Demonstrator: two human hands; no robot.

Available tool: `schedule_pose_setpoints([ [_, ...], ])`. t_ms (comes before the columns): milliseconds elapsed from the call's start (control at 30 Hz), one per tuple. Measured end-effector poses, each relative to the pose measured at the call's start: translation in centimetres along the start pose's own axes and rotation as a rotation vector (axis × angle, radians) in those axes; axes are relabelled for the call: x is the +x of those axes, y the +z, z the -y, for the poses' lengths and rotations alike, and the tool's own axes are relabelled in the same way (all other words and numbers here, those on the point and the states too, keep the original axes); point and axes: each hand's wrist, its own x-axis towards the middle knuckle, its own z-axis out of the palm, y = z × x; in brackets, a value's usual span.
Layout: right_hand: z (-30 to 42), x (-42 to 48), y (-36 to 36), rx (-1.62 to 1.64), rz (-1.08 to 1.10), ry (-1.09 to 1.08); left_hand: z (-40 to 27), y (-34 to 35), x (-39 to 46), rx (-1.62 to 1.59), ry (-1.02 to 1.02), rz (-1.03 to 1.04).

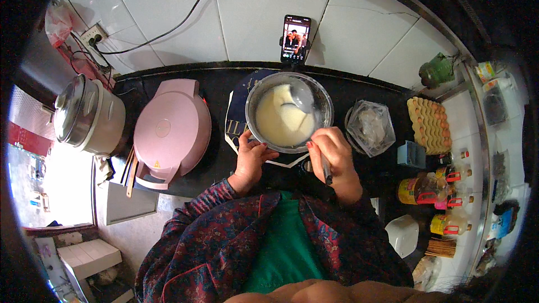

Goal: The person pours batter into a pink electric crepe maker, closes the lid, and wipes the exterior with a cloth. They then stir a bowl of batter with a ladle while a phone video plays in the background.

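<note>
A round metal bowl [251, 128] stands on a dark printed sheet [236, 124] and holds a pale yellow batter [267, 118]. My left hand [252, 160] grips the bowl's near-left rim, thumb and fingers around the edge. In my right hand [334, 158], at the near-right rim, is the handle of a metal ladle [301, 95]. The ladle's head is in the bowl, and a thick fold of batter lies beside it. My right fist hides part of the handle.
To the left are a closed pink electric griddle [172, 130] and a lidded cooker [107, 115]. A propped phone [296, 40] is lit at the wall. On the right are a plastic-covered bowl [370, 128], an egg tray [427, 124], a blue container [411, 154] and oil bottles [410, 190].
</note>
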Motion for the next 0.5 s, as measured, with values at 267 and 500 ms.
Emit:
schedule_pose_setpoints([
  [267, 2.8, 0.0, -3.8, 0.175, 0.069, 0.085, 0.1, 0.0, -0.2, -0.037, 0.023, 0.015],
  [500, -0.2, 0.1, 0.8, 0.156, -0.028, -0.014, -0.2, 0.2, -0.3, -0.031, 0.014, 0.029],
])
